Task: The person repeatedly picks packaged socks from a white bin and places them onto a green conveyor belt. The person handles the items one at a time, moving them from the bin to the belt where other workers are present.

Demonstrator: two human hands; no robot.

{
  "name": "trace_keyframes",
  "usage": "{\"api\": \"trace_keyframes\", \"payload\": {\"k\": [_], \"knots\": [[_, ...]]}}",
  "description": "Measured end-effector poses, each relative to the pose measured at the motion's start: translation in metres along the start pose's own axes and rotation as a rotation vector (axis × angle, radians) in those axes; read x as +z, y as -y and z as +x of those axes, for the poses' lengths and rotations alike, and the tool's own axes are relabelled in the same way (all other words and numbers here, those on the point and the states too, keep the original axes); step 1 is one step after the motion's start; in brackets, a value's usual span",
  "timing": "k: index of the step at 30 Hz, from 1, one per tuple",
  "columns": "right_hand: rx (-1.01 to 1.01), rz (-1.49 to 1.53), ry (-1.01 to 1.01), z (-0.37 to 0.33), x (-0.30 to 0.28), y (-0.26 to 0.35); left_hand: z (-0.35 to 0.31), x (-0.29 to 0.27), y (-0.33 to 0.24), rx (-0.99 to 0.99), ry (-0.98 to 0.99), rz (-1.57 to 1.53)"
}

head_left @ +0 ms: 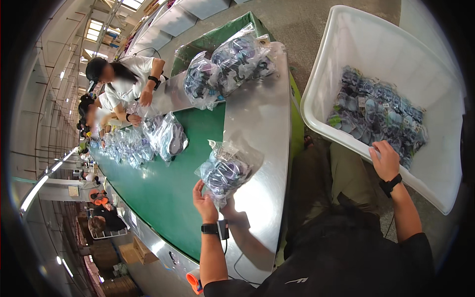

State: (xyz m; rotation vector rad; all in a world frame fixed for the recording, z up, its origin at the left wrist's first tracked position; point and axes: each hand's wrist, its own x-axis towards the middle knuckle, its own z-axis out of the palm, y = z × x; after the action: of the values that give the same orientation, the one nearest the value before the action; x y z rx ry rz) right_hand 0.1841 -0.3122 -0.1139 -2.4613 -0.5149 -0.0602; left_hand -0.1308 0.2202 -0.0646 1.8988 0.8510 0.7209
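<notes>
My left hand [205,205] is closed on the lower edge of a clear plastic bag of blue and purple shoes [225,173]. The bag hangs over the seam between the green belt [183,198] and the metal table edge [260,123]; shadows of bag and hand fall on the metal. Its thumb is partly hidden by the bag. At my right, my right hand [385,161] grips the near rim of a large white plastic bin [324,126], fingers over the inner side. Inside the bin lie rows of bagged shoes [376,111].
More bagged shoes [237,57] stand on the far metal end, beside a green-lined container [252,22]. Several bags [133,143] line the belt's left side, where a person in a white shirt [128,81] handles them. An orange tape dispenser [194,281] sits at the near edge.
</notes>
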Motion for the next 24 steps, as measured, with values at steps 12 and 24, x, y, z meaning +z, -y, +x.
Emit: {"api": "trace_keyframes", "payload": {"k": [12,24], "knots": [[0.015,0.19,-0.023,-0.001,-0.001,0.006,0.003,0.045,-0.058,-0.431,0.119,-0.498],[0.044,1.025,0.533,-0.005,-0.001,0.131,-0.092,0.123,-0.127,-0.547,0.464,-0.779]]}}
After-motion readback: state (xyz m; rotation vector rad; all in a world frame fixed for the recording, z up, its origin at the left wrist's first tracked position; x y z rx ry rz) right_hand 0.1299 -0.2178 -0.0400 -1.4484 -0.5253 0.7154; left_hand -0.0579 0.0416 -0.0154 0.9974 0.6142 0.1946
